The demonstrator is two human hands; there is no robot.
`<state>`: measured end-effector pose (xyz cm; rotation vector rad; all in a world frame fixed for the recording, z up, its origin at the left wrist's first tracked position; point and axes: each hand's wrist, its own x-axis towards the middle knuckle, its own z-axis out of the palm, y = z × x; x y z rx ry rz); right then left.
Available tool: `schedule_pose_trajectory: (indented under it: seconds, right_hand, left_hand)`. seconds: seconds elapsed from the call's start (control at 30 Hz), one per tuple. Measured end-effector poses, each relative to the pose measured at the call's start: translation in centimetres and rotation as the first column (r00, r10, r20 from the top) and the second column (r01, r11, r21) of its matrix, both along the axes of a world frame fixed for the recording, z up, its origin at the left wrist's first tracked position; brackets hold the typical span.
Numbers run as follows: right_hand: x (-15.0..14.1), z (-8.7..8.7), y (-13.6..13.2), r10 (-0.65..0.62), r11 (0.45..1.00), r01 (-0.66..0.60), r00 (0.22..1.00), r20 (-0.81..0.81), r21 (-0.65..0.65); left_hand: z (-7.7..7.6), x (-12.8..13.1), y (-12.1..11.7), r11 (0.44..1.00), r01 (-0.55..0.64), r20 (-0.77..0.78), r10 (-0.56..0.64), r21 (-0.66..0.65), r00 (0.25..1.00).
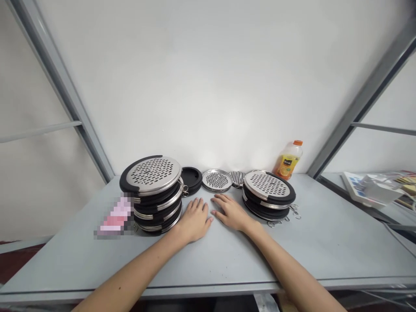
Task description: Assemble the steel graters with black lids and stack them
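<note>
My left hand point(195, 219) lies flat on the grey table point(208, 264), its fingers stretched out and holding nothing. Just left of it stands a tall stack of round graters point(154, 173), silver perforated plates with black rims and small wire rings. Also flat on the table, my right hand point(230, 212) has its fingers extended and nothing in them. To its right is a shorter stack of the same round graters point(268, 186). Beyond both hands lie a black round dish point(191, 180), a loose round grater plate point(217, 180) and a slotted plate point(238, 177).
An orange-capped juice bottle point(289, 160) leans near the wall behind the right stack. A blurred-out pink item point(115, 219) lies left of the tall stack. Grey metal posts point(61, 86) frame the table. On a shelf at right are boxes point(373, 188).
</note>
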<state>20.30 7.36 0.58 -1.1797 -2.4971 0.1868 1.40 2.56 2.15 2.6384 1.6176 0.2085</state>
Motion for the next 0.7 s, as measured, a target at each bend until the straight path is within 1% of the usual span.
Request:
schedule_pose_trajectory:
  seconds: [0.1, 0.27, 0.4, 0.57, 0.63, 0.7]
  right_hand:
    - [0.2, 0.2, 0.2, 0.013, 1.0, -0.013, 1.0, -0.008, -0.022]
    - [0.7, 0.3, 0.7, 0.063, 0.997, -0.064, 0.998, -0.023, -0.034]
    - [0.8, 0.2, 0.8, 0.072, 0.997, -0.073, 0.997, -0.033, -0.032]
    - [0.8, 0.1, 0.8, 0.083, 0.996, -0.084, 0.995, -0.052, -0.019]
    - [0.7, 0.1, 0.8, 0.072, 0.997, -0.074, 0.994, -0.084, -0.022]
    - [0.6, 0.1, 0.9, 0.001, 1.0, -0.005, 0.99, -0.143, -0.025]
  left_hand:
    - [-0.2, -0.1, 0.1, 1.0, -0.013, 0.045, 0.013, 0.014, 0.999]
    - [-0.6, -1.2, 0.3, 0.999, 0.006, 0.131, 0.001, -0.051, 0.991]
    - [-0.5, -1.4, 0.4, 0.995, 0.021, 0.133, -0.008, -0.097, 0.991]
    - [-0.2, -1.3, 0.3, 0.994, 0.019, 0.11, -0.007, -0.106, 0.994]
    - [-0.2, -1.3, 0.3, 0.994, 0.015, 0.102, -0.005, -0.105, 0.995]
    - [-0.3, -1.3, 0.4, 0.995, 0.018, 0.097, -0.009, -0.098, 0.995]
